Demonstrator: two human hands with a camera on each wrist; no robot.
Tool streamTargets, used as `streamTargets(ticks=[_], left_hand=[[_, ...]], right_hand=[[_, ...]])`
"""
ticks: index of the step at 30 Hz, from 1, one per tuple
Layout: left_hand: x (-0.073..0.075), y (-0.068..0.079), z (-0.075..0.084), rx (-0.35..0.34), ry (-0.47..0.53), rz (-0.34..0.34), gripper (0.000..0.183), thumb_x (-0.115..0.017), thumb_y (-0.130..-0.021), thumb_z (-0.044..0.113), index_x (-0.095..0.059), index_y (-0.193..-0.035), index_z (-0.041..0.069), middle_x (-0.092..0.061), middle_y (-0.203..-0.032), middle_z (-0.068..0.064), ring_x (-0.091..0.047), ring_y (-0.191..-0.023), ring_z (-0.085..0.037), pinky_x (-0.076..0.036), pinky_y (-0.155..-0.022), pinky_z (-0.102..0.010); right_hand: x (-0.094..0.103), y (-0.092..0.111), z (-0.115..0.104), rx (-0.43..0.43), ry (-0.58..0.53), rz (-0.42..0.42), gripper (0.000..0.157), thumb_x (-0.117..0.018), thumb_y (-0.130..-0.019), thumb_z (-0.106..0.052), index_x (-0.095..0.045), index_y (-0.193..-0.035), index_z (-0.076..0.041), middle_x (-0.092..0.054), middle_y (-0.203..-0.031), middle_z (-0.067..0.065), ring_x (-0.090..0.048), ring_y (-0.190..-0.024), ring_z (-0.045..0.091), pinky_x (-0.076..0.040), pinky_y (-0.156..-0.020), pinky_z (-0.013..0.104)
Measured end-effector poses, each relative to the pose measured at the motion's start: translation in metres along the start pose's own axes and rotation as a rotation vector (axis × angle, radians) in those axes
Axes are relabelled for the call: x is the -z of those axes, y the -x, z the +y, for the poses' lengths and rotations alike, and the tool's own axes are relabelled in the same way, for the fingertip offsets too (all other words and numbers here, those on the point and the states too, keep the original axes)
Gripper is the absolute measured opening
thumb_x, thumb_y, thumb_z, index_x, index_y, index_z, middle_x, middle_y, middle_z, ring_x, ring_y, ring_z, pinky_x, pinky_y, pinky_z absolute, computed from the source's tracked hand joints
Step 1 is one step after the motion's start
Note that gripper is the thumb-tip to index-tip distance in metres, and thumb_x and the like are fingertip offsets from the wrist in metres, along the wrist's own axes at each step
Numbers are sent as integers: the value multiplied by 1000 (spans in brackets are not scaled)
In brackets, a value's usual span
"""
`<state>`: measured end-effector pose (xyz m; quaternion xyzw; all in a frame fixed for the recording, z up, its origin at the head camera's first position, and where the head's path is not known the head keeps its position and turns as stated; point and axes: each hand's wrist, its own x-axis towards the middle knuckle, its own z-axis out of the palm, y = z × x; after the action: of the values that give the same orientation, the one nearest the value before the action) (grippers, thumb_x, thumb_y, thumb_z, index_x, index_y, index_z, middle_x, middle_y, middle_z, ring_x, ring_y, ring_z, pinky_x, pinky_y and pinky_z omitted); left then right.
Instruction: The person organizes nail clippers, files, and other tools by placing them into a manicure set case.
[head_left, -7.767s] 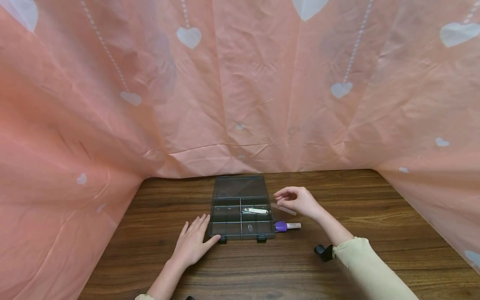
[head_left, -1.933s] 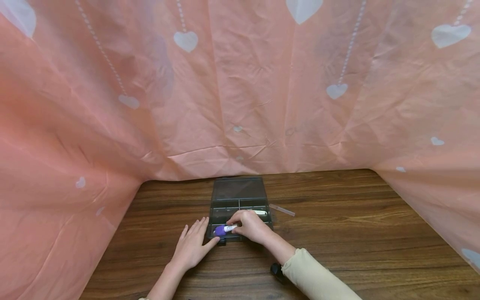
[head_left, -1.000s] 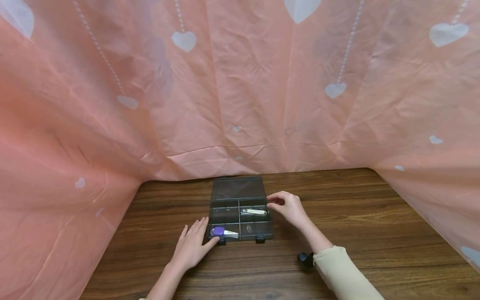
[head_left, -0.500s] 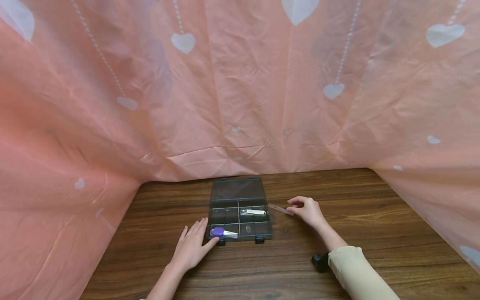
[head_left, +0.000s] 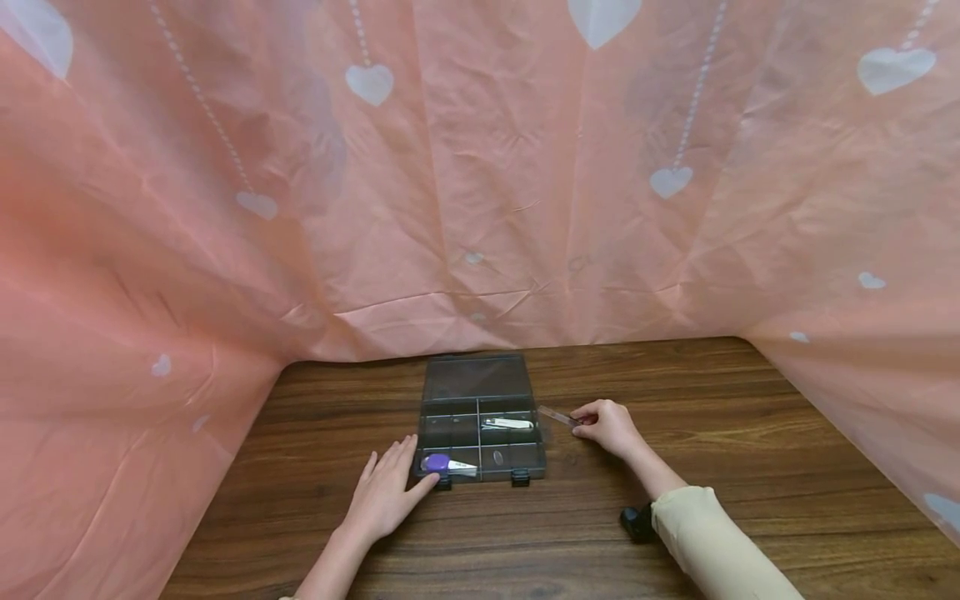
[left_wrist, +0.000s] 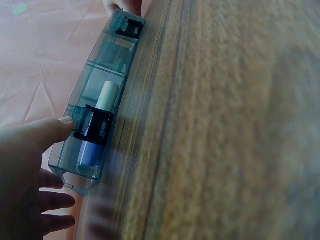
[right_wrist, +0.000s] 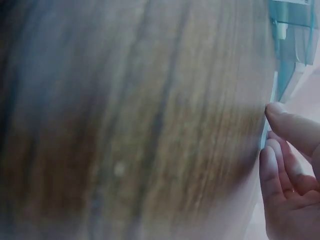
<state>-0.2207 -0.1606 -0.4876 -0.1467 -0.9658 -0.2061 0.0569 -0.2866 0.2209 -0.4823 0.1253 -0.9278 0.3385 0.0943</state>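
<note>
An open dark translucent divided box (head_left: 457,429) lies at the middle of the table, lid laid back. Its front-left compartment contains a purple nail polish bottle (head_left: 437,463) with a white cap; the back-right one contains a nail clipper (head_left: 507,424). My left hand (head_left: 382,497) rests at the box's left side, fingers straight, the thumb touching the front near a black latch (left_wrist: 93,125). Right of the box, my right hand (head_left: 611,429) pinches the right end of a slim clear strip (head_left: 555,414) between thumb and fingertips (right_wrist: 272,108). The strip's exact kind cannot be told.
A small clear oval piece (head_left: 498,457) shows in the box's front-right compartment. The wooden table (head_left: 712,417) reaches back to a pink curtain (head_left: 480,208) with white hearts. A black device (head_left: 636,525) sits at my right wrist.
The nail polish bottle has gone from right of the box into its front-left compartment. My right hand has since moved right to the clear strip and taken its end. The left hand has stayed.
</note>
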Motion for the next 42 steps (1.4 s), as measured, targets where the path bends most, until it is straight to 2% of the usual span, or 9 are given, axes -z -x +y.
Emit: streamTargets(ticks=[3, 8, 21, 31, 37, 42], left_hand=[[-1, 0, -1, -1, 1, 3, 80, -51, -90, 61, -41, -144, 3, -44, -144, -16, -36, -135, -33, -18, -110, -57], [-1, 0, 0, 2, -3, 1, 80, -53, -89, 60, -41, -144, 3, -44, -144, -16, -37, -135, -33, -19, -110, -57], [0, 0, -1, 9, -2, -4, 79, -52, -89, 60, -41, -145, 4, -43, -144, -15, -35, -136, -32, -17, -111, -56], [-1, 1, -1, 1, 5, 5, 80, -53, -89, 61, -42, -143, 3, -45, -143, -16, -37, -134, -34, -19, -109, -58], [1, 2, -1, 2, 4, -4, 80, -52, -90, 60, -41, -144, 3, -44, -144, -16, -36, -135, -34, -18, -110, -58], [3, 1, 0, 8, 3, -15, 80, -52, -90, 60, -40, -144, 3, -43, -144, -16, -35, -136, -33, -17, -111, -57]], right_hand=[[-1, -1, -2, 19, 18, 0, 14, -80, -72, -5, -76, -85, -2, -69, -73, 3, -62, -68, 15, -49, -62, 30], [-1, 0, -5, -1, 18, -9, 9, -79, -73, -4, -76, -81, -3, -68, -72, 1, -61, -67, 12, -49, -61, 30], [-3, -1, -7, 38, 69, 3, 5, -68, -75, 0, -73, -78, -1, -67, -71, 1, -59, -65, 14, -49, -61, 32], [-5, -2, -10, 20, 101, 8, 10, -66, -65, 5, -69, -72, -1, -61, -64, -1, -53, -59, 11, -47, -56, 29], [-4, 0, -12, -21, 108, 45, 9, -65, -66, 5, -69, -72, 0, -62, -63, 0, -54, -58, 12, -47, -55, 29], [1, -2, -16, -77, 102, 125, 10, -64, -69, 4, -71, -75, 1, -63, -65, 2, -54, -59, 14, -47, -56, 31]])
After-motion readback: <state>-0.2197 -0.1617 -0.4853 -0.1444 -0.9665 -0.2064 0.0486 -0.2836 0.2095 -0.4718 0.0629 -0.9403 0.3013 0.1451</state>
